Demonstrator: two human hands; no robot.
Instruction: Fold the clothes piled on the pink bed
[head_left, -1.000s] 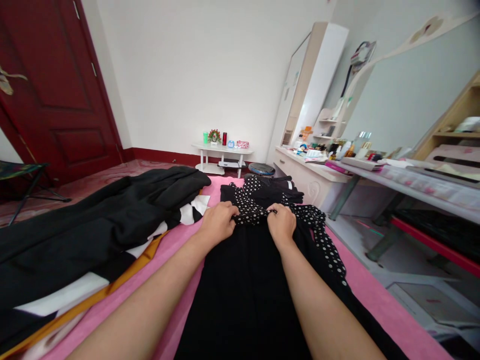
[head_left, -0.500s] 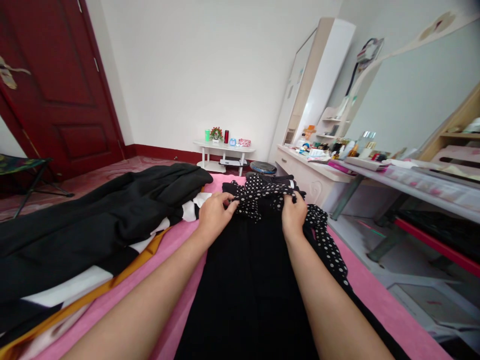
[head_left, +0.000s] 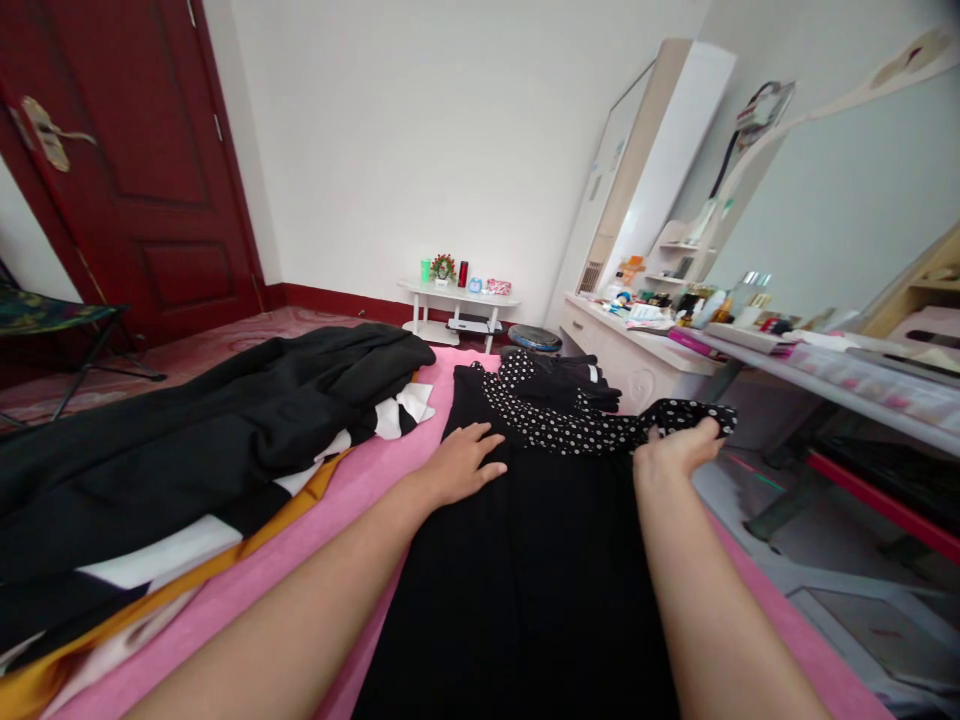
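Pink bed [head_left: 360,480] carries a black dress [head_left: 525,570] at 6 o'clock, heaped black clothes [head_left: 187,440] at 9. Polka-dot sash [head_left: 577,432] runs across the dress top toward 3. Left hand [head_left: 461,465] flat, fingers spread on dress; right hand [head_left: 671,450] pinches the sash, pulled taut.

A home bedroom, pink bed sheet [head_left: 375,480] underfoot with clothes [head_left: 187,440] heaped at 9 o'clock, dark red door [head_left: 150,170] at 10 o'clock, small white side table [head_left: 459,298] at 12 o'clock, cluttered dressing table [head_left: 637,340] with mirror [head_left: 825,200] at 2 o'clock.
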